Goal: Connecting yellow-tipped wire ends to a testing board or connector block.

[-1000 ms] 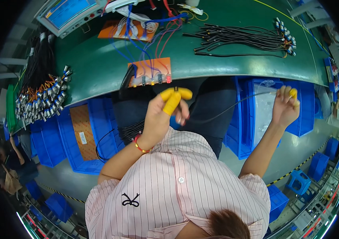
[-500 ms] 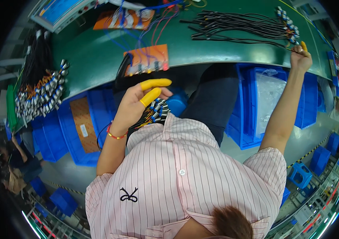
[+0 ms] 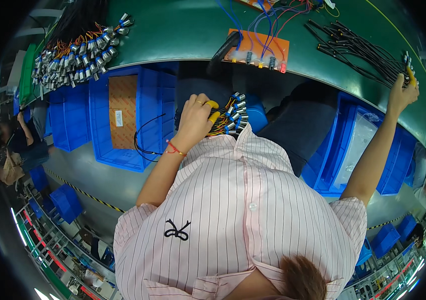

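Out at the right, my right hand [image 3: 403,95] is closed at the connector end of a pile of black cables [image 3: 360,50] lying on the green bench. Its fingers partly cover the silver connectors [image 3: 408,59], and a yellow finger cot shows on one finger. My left hand [image 3: 197,119] is low over my lap, its fingers bent in beside a bundle of cables with silver-and-blue connectors [image 3: 235,112] and orange and yellow wires. Yellow cots cover two of its fingertips. What these fingers hold, if anything, is hidden.
A large heap of connector-ended cables [image 3: 80,57] lies on the bench's left. An orange test board [image 3: 260,49] with blue and red leads sits at its front edge. Blue crates [image 3: 98,120] stand beneath. A black cable loop [image 3: 137,140] hangs near my left wrist. Other people are at both sides.
My left hand has lowered from above my lap to the cable bundle, its fingers now bent in. My right hand stays by the cable pile's connector end. The whole view has shifted.
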### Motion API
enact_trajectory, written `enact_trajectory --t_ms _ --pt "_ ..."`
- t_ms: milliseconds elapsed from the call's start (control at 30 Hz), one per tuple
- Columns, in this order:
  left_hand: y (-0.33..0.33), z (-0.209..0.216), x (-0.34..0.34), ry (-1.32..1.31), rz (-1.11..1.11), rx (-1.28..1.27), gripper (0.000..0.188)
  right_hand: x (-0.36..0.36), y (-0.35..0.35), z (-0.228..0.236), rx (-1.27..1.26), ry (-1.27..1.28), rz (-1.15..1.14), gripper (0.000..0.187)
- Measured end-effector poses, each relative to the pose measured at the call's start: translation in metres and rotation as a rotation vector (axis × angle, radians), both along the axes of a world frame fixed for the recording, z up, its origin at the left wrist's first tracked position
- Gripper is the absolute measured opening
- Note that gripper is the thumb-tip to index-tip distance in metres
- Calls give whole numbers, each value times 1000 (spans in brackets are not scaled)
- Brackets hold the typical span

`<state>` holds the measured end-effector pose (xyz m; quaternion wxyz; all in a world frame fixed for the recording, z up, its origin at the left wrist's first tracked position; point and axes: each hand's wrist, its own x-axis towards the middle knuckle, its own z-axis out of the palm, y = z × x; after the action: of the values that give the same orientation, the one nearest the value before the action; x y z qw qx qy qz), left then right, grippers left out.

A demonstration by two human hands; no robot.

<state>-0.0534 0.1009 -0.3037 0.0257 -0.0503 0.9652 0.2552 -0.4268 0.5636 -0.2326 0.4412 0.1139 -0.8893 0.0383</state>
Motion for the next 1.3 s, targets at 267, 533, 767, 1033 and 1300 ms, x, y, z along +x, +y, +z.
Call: enact_trajectory --t_ms 267,533,767,1033,1300 --pt "-5 21 -16 -110 50 278 9 208 -193 16 -238 -527 1002 24" --pt "-3 89 -22 -105 -52 744 17 259 -228 -31 -785 -1742 1050 23" --pt "-22 82 -23 25 23 512 22 204 -88 -25 -2208 -1026 915 25" --pt "31 55 -46 87 266 1746 26 191 -16 -42 -2483 -520 524 30" --pt "57 54 -70 28 167 1972 35 206 -5 -49 -2248 -760 827 39"
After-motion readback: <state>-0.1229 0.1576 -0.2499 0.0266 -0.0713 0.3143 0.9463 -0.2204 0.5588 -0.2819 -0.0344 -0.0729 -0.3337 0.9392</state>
